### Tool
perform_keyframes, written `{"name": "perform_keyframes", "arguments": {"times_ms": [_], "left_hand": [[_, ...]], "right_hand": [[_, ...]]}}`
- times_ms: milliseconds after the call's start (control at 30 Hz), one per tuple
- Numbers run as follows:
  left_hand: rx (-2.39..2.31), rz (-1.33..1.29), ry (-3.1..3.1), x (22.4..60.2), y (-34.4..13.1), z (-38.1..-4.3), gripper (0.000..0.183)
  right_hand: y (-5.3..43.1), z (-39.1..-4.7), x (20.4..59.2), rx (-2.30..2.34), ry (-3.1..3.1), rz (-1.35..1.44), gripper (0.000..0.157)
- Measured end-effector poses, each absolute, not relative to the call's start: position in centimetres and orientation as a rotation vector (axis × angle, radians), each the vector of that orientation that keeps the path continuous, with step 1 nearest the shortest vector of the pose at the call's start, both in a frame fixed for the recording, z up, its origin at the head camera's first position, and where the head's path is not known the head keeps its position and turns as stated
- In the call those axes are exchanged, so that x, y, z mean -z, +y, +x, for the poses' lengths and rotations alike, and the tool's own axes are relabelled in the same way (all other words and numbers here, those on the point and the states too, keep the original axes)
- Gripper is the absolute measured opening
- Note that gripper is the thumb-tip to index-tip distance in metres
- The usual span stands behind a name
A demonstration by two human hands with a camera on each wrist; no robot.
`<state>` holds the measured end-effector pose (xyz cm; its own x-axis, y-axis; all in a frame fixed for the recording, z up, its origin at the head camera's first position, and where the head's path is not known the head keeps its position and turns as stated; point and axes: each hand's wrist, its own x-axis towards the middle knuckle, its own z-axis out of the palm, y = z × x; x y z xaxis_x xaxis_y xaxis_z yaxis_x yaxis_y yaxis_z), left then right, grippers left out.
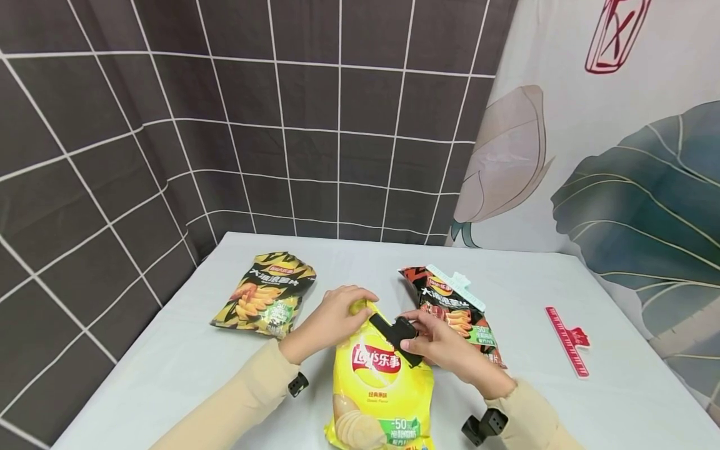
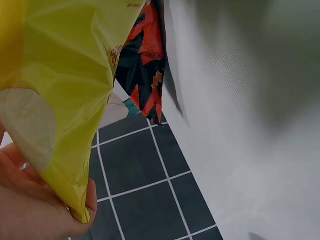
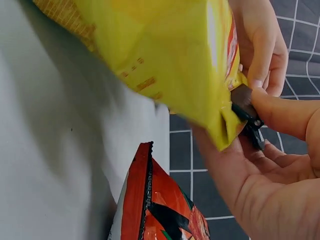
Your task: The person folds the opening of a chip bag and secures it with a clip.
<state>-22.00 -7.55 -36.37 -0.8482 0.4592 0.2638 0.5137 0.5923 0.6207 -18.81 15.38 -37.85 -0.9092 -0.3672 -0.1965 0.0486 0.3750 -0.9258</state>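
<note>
A yellow bag of potato chips stands tilted up in front of me, its top edge folded over. My left hand pinches the bag's upper left corner; the left wrist view shows fingers behind the yellow foil. In my right hand is a black bag clip, gripped between thumb and fingers. The clip lies slantwise across the folded top of the bag. From the right wrist view, the thumb presses on the clip while the fingers reach behind the bag's corner.
A black-and-yellow chip bag lies at the left. Behind my right hand lies a black-and-red chip bag with a pale blue clip across its top. A red clip rests on the white table at the right.
</note>
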Motion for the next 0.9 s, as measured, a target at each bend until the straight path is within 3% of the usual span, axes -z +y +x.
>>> {"name": "perform_keyframes", "arguments": {"times_ms": [500, 900], "left_hand": [[1.219, -0.637, -2.711, 37.6, -8.3, -22.1, 0.034], [1.565, -0.356, -2.61, 38.5, -8.8, -22.3, 0.078]], "right_hand": [[15.3, -18.5, 38.4, 1.514, 2.306, -0.263, 0.054], [15.3, -18.6, 38.5, 1.575, 2.237, -0.261, 0.057]]}}
